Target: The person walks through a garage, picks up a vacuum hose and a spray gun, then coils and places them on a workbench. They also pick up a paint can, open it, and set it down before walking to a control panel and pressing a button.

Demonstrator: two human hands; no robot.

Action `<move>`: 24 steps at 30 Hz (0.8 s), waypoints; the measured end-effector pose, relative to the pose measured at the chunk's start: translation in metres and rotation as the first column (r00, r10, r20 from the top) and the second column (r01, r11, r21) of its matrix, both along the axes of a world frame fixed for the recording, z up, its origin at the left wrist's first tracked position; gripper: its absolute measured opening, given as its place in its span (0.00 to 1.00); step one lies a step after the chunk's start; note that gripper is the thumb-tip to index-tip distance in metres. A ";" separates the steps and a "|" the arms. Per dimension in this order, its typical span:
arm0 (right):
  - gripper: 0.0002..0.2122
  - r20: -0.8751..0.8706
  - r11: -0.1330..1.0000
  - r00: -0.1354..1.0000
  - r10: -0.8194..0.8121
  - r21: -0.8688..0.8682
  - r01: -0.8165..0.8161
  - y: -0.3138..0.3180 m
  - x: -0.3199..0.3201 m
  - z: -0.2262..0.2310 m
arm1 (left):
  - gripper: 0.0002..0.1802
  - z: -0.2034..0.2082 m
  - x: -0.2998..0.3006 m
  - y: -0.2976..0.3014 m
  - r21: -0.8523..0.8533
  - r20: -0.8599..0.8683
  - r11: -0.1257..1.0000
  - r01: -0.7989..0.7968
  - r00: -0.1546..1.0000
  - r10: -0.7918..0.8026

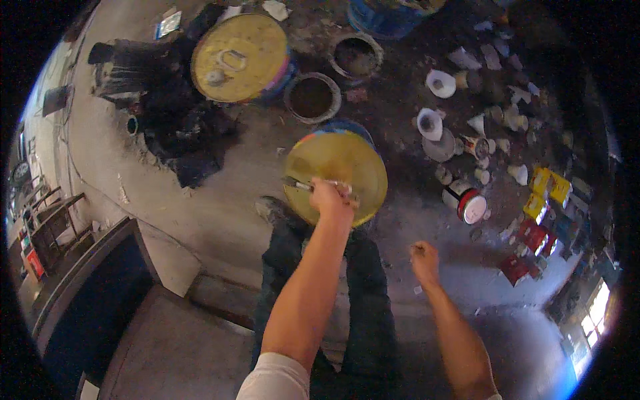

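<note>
My left hand [331, 199] is closed round a thin silvery metal tool [303, 186] with a dark end; blur hides its exact kind. The hand and tool are above the yellow top [337, 160] of a drum standing between my legs. Whether the tool touches that top, I cannot tell. To the right, away from the drum, my right hand [425, 258] is held over the floor with its fingers curled in. What it holds, if anything, is hidden.
A second yellow-topped drum [250, 50] stands at far left, beside black sheeting [190, 150]. Two open round containers [312, 100] sit near it. White paper cones [430, 125], a tipped white-and-red can [465, 202], and yellow and red boxes [550, 185] litter the right.
</note>
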State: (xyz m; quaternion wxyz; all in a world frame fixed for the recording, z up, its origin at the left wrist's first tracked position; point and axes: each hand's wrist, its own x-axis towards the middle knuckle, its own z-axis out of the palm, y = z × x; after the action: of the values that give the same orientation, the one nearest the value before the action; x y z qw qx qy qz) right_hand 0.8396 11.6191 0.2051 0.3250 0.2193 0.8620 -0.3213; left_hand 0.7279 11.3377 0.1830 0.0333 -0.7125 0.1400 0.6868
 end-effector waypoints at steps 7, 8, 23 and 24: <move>0.09 0.244 0.962 0.936 -0.255 -0.037 0.271 -0.058 -0.040 -0.021 | 0.20 0.096 0.054 -0.091 -0.486 0.084 0.543 0.684 0.655 -0.750; 0.09 0.251 0.964 0.938 -0.241 -0.049 0.261 -0.075 -0.045 -0.024 | 0.20 0.119 0.066 -0.109 -0.502 0.092 0.446 0.741 0.558 -0.824; 0.25 0.627 0.742 0.779 -0.009 -0.518 0.425 -0.501 0.029 -0.086 | 0.08 0.375 0.109 -0.448 -0.466 0.400 0.039 0.884 0.249 -0.882; 0.26 0.632 0.751 0.774 0.035 -0.527 0.397 -0.533 0.034 -0.082 | 0.08 0.378 0.108 -0.480 -0.423 0.480 -0.012 0.906 0.213 -0.851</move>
State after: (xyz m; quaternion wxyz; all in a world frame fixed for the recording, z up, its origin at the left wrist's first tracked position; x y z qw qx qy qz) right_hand 0.8739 11.0866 0.1228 0.6025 0.2748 0.5230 -0.5366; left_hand 0.8361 10.8577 0.5614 0.2183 -0.4515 0.7748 0.3849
